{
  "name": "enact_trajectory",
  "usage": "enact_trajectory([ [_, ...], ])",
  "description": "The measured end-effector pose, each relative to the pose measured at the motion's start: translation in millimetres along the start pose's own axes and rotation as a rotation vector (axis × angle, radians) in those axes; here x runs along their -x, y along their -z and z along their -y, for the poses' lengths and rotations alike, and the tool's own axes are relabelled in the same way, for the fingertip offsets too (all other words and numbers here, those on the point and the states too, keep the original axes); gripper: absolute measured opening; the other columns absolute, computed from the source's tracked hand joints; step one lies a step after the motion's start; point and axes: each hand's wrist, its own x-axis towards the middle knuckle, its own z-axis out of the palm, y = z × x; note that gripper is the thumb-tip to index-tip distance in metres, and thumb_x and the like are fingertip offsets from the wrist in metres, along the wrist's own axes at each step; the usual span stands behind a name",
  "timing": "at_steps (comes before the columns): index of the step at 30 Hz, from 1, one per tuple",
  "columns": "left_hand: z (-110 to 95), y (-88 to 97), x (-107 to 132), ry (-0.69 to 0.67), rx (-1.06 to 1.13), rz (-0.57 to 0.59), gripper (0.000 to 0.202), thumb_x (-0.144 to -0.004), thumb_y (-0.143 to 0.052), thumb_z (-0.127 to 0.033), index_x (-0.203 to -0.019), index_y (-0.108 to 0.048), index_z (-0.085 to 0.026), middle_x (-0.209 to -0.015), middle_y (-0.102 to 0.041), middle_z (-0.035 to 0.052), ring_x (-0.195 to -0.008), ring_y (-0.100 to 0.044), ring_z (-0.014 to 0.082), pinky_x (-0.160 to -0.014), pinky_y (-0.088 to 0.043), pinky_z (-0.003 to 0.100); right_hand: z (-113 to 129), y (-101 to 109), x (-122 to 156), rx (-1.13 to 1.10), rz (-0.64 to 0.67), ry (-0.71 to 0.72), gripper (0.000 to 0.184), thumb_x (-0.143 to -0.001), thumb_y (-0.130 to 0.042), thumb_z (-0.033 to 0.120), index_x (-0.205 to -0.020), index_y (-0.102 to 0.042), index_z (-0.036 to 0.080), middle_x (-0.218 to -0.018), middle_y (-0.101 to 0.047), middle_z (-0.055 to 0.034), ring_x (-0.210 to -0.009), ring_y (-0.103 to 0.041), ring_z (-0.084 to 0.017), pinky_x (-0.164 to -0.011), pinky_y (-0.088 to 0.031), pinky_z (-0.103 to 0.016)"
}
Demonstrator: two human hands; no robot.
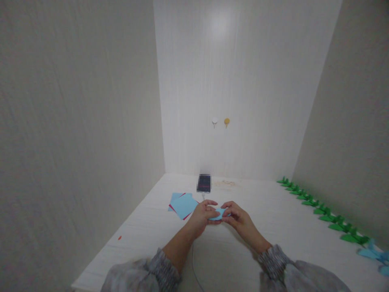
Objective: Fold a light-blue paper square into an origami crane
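Note:
A small folded piece of light blue paper [216, 216] is between my two hands, just above or on the white table. My left hand [203, 215] grips its left part, with the thumb across the top. At its right end, my right hand [237, 218] pinches the paper between thumb and fingers. Much of the paper is hidden by my fingers. Left of my left hand lies a loose stack of square light blue sheets [183, 205], with red edges showing beneath.
A dark-screened device [204, 183] stands at the back, a white cable [194, 265] running forward from it. Several green folded paper pieces [326, 213] line the right wall, with blue ones [373, 253] nearer. An orange scrap [119, 237] lies left. Two hooks [227, 121] hang on the back wall.

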Motion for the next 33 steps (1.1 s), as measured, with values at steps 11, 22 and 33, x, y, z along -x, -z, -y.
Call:
enact_trajectory([
  [11, -0.2, -1.4, 1.0, -0.019, 0.016, 0.044, 0.046, -0.048, -0.067, -0.01, -0.087, -0.043, -0.015, -0.059, -0.054, -0.0028, -0.056, -0.056, 0.0122, -0.068, -0.045, 0.039, -6.8, 0.5, 0.1, -0.075, 0.006, -0.056, 0.017, -0.069, -0.053, 0.033, -0.063, -0.054, 0.018, -0.08, -0.051, -0.0034, -0.074, -0.048, -0.015, -0.065, -0.038, -0.025],
  [22, 2.0, -1.0, 0.9, -0.035, -0.011, 0.022, 0.044, -0.048, -0.066, -0.008, -0.085, -0.042, -0.015, -0.062, -0.054, -0.002, -0.057, -0.056, 0.0128, -0.066, -0.046, 0.038, -7.2, 2.3, 0.7, -0.042, 0.055, -0.06, 0.018, -0.07, -0.052, 0.034, -0.065, -0.057, 0.017, -0.082, -0.049, -0.0034, -0.074, -0.048, -0.015, -0.066, -0.038, -0.025],
  [33, 3.0, -2.6, 0.0, -0.078, -0.003, 0.069, 0.042, -0.048, -0.067, -0.009, -0.082, -0.043, -0.016, -0.07, -0.056, 0.0008, -0.065, -0.057, 0.0149, -0.071, -0.044, 0.039, -7.5, -4.9, -1.4, 0.035, -0.096, -0.049, 0.012, -0.071, -0.05, 0.022, -0.06, -0.052, 0.017, -0.086, -0.046, -0.0043, -0.081, -0.046, -0.015, -0.069, -0.037, -0.026],
])
